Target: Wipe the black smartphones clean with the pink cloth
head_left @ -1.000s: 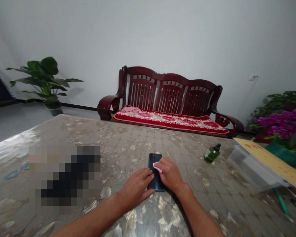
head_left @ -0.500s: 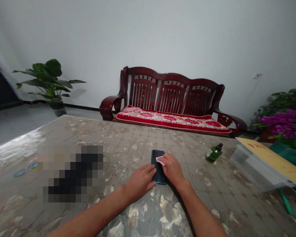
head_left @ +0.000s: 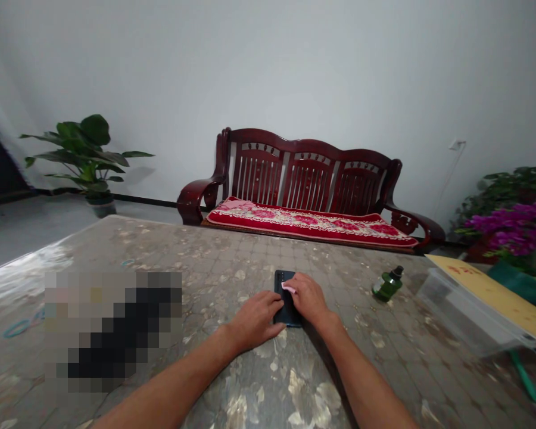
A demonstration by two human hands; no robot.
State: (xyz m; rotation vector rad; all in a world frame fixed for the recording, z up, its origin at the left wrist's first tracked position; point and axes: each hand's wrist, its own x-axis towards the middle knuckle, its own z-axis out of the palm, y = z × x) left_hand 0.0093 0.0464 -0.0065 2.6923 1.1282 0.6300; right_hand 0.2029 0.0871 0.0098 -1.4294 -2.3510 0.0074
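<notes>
A dark blue smartphone (head_left: pixel 287 316) lies back up on the table, its camera lenses at the far end. My left hand (head_left: pixel 256 322) steadies it from the left, with fingers on its edge and the thumb by its near end. In my right hand (head_left: pixel 310 297) a small pink cloth (head_left: pixel 288 287) is pinched and pressed against the phone's back, just below the lenses. The right fingers cover part of the phone's right side.
Right of my hands stands a green bottle with a black cap (head_left: pixel 388 285). Beyond it are a clear plastic box (head_left: pixel 458 310) with a yellow sheet (head_left: pixel 495 292) on top and purple flowers (head_left: pixel 513 229). A blurred-out dark object (head_left: pixel 120 333) lies left. A wooden bench (head_left: pixel 308 173) stands behind the table.
My right hand and the cloth have shifted slightly up and left over the phone's back. The left hand stays at the phone's edge. The whole view has tilted a little.
</notes>
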